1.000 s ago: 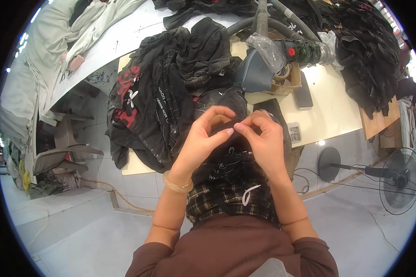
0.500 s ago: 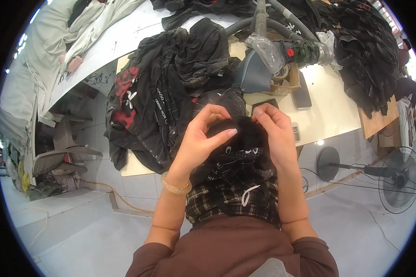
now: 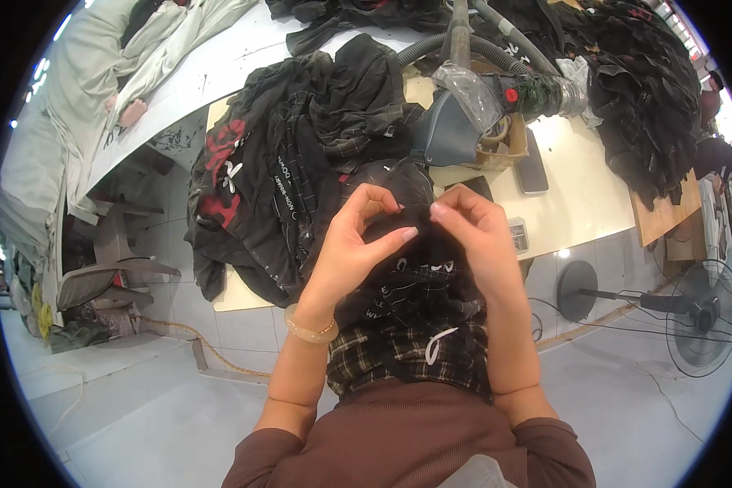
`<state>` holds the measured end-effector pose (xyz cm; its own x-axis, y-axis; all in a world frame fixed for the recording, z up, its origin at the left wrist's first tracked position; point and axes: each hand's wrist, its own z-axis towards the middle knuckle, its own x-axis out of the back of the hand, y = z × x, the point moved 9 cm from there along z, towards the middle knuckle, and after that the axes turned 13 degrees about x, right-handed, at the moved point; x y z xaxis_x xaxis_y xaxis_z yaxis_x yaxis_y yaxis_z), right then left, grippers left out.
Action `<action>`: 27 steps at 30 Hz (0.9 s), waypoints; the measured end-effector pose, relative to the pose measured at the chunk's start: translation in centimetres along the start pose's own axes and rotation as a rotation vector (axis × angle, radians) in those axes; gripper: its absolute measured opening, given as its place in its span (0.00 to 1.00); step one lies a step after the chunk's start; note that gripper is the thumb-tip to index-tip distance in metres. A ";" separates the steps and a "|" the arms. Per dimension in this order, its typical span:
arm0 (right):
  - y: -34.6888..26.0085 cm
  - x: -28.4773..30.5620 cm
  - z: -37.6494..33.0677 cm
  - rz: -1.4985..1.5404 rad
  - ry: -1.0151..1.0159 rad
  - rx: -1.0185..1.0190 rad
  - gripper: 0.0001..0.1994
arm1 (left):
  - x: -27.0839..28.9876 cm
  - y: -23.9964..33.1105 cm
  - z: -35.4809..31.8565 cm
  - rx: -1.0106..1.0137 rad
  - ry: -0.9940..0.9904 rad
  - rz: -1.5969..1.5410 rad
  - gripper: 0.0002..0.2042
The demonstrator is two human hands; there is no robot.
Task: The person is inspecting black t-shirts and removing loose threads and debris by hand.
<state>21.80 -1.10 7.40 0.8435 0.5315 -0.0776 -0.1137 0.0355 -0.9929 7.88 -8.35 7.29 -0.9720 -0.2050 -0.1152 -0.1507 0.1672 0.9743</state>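
A black garment (image 3: 419, 281) with white lettering and a loose white loop of cord or print drapes over my lap, its upper part reaching the table's front edge. My left hand (image 3: 346, 244), with a pale bangle on its wrist, is curled at the garment's left side, thumb and forefinger bent around the dark cloth. My right hand (image 3: 484, 232) pinches at the cloth's upper edge, thumb and forefinger together, close to the left fingertips. Any small thing between the right fingertips is too small to make out.
A heap of black garments (image 3: 301, 130) with red and white prints covers the table's left side. Beyond my hands stands a grey-blue machine head (image 3: 453, 128) with hoses, beside a cardboard box (image 3: 503, 146) and a dark phone-like slab (image 3: 532, 167). A fan (image 3: 699, 313) stands right; pale cloth (image 3: 81, 98) hangs left.
My right hand has shifted left along the cloth edge, nearer the left fingertips. A small pale-framed item on the table's edge shows more beside it. The left hand stays almost in place.
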 end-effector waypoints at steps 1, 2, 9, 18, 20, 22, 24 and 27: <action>-0.1 0.1 0.1 0.000 -0.001 0.000 0.07 | -0.2 0.4 -0.1 -0.044 -0.005 0.048 0.16; -0.2 -0.1 0.1 0.125 -0.014 -0.011 0.07 | -0.4 0.8 -0.2 -0.087 -0.011 0.096 0.17; -2.1 -0.9 -0.1 0.512 -0.024 -0.026 0.08 | -1.3 2.4 -0.9 -0.236 0.168 0.527 0.15; -8.4 -0.5 0.0 0.245 -0.145 0.429 0.04 | -1.5 1.3 0.1 -0.146 0.080 0.419 0.10; -9.4 -0.9 -0.2 0.259 -0.151 0.471 0.03 | -1.2 1.0 0.4 -0.156 0.110 0.344 0.10; -10.0 -1.3 -0.4 0.275 -0.162 0.513 0.03 | -0.2 0.2 0.9 -0.163 0.184 0.232 0.08; -9.9 -0.7 -0.4 0.144 -0.094 0.543 0.04 | -0.1 -0.3 1.3 -0.142 0.189 0.167 0.08; -9.9 1.0 -0.6 -0.444 0.052 0.574 0.05 | 0.1 -1.1 2.1 -0.055 0.170 0.037 0.08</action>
<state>24.04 -1.43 17.08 0.8961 0.3234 0.3039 0.0002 0.6844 -0.7291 7.58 -6.55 5.76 -0.9316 -0.3602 -0.0489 -0.1005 0.1259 0.9869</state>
